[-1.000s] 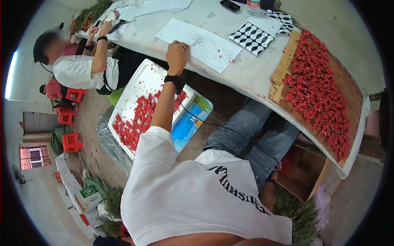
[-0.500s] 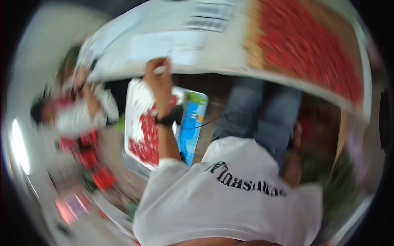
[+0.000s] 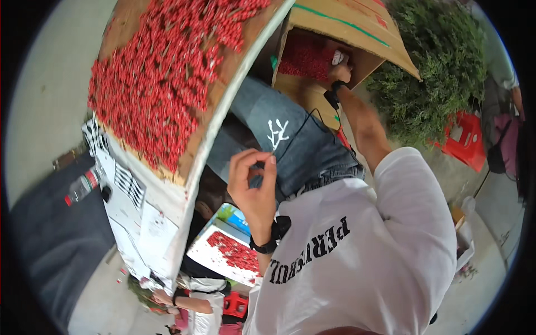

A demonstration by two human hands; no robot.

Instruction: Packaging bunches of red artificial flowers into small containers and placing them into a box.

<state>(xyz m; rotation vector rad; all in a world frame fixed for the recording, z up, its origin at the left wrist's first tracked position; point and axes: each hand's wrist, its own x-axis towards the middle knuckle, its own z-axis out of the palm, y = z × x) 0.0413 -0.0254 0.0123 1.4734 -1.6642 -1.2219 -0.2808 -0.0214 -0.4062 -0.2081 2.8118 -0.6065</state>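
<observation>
The left hand [image 3: 252, 181] is pinched closed in the air above the lap, thumb tip against forefinger and the other fingers curled. I cannot tell whether anything small sits in that pinch. The right hand [image 3: 340, 71] reaches down into an open cardboard box [image 3: 346, 22] beside the knee. It rests at the edge of the red berries in the box [image 3: 304, 58], next to a small white object [image 3: 338, 57]. Its fingers are mostly hidden, so I cannot tell whether it grasps or lies loose.

Risks, taken from the left:

- **Plastic bottle:** The plastic bottle [image 3: 81, 187] lies on its side on the table [image 3: 139, 223]. A knock to the table could probably set it rolling.
- **Flat board:** The flat board [image 3: 220, 89] is heaped with loose red berry sprigs [image 3: 167, 72] right up to its edge, just above the thighs. A raised knee or the left hand swinging up could catch that edge and spill the sprigs.
- **Pinch:** If the pinch does hold something tiny, it is likely to drop unseen into the lap.
- **White tray:** The white tray [image 3: 215, 259] of berries sits under the table, near the feet, where a shifting foot could scatter it.
- **Black cord:** A thin black cord [image 3: 296, 134] runs across the jeans towards the right wrist. The outstretched arm may well snag it.
- **Right hand:** It works far off to the side and partly behind the box flap, so the reach is half blind. It could easily crush berries or tip the box towards the green foliage [image 3: 430, 72].
</observation>
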